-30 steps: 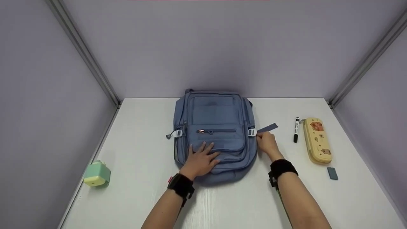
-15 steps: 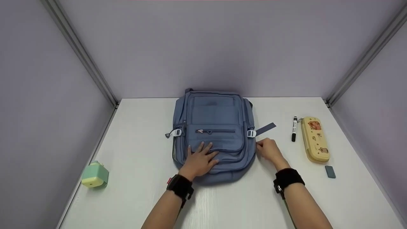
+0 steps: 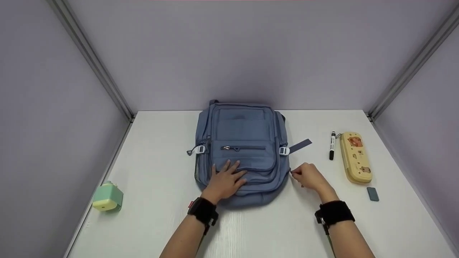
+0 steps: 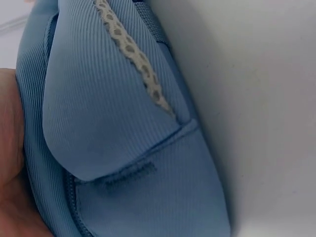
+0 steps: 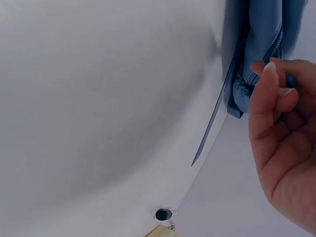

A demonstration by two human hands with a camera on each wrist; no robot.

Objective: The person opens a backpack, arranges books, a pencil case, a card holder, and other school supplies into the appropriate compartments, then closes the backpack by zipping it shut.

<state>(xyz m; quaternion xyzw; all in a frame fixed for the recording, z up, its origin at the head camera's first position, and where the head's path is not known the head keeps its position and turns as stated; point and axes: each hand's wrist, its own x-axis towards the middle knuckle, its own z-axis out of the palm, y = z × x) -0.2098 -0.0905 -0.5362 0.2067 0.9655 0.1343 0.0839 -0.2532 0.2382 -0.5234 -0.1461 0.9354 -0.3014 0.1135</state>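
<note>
A blue backpack (image 3: pixel 238 123) lies front side up on the white table, its front zipper and two white side buckles showing. My left hand (image 3: pixel 223 182) rests flat on its lower front with the fingers spread. In the left wrist view, part of that hand shows beside the backpack's ribbed side and a strip of lace trim (image 4: pixel 131 49). My right hand (image 3: pixel 309 176) is at the backpack's right side, thumb and fingertips pinching a small dark zipper pull (image 3: pixel 290 171). In the right wrist view, the curled fingers hide most of the pull.
A loose strap (image 3: pixel 300 146) sticks out from the right buckle. To the right lie a marker (image 3: pixel 332 145), a yellow pencil case (image 3: pixel 356 157) and a small dark green block (image 3: pixel 372 194). A green and yellow pencil sharpener (image 3: pixel 108 196) stands at left. Grey panels enclose the table.
My right hand has come down along the backpack's right side, from beside the buckle strap toward the lower corner. The left hand stays in place on the front.
</note>
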